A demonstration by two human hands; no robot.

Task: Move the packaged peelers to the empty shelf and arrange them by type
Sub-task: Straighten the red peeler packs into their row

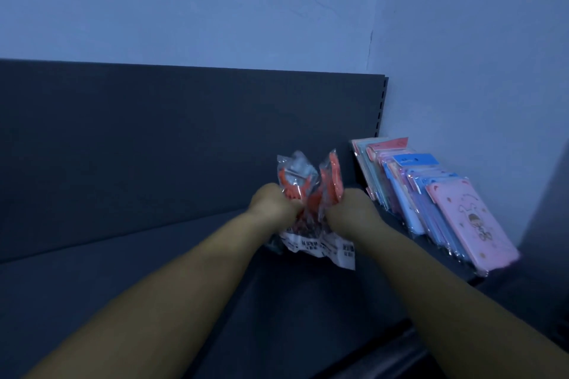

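Left hand (pixel 272 204) and right hand (pixel 354 209) together clutch a bundle of orange packaged peelers (pixel 311 212) above the dark shelf (pixel 123 271), long axis upright, white labels lowermost, print unreadable. Pastel packets (pixel 431 200) lean right of the hands.

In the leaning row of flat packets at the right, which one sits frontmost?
The pink packet with the cartoon girl, nearest the camera; the blue- and red-topped ones stand behind it toward the back panel.
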